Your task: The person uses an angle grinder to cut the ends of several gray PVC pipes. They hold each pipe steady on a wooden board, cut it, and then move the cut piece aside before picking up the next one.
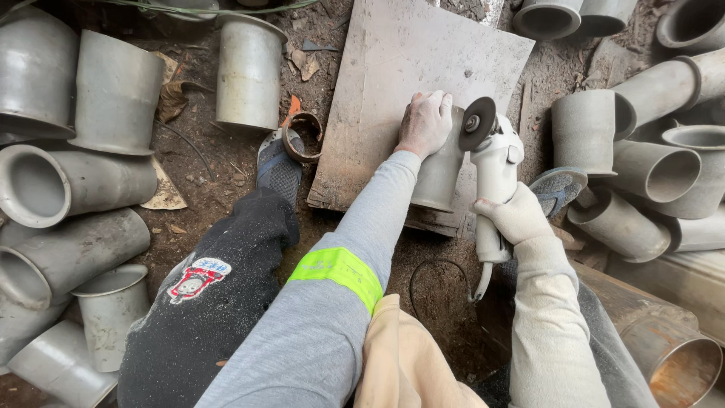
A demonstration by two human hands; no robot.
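My left hand (425,121), in a dirty glove, presses down on a grey metal pipe piece (438,177) that lies on a flat board (393,68). Gloved in white, my right hand (519,215) grips the handle of a white angle grinder (495,162). The grinder's dark disc (477,123) sits right beside the top end of the pipe piece, next to my left fingers. Its cord (445,272) loops down over the dirt.
Many grey flanged pipe pieces lie piled at the left (68,181) and at the right (649,166). One pipe stands upright (249,72) behind my left shoe (278,166). A rusty ring (303,136) lies by the board. A rusty pipe (672,355) is at lower right.
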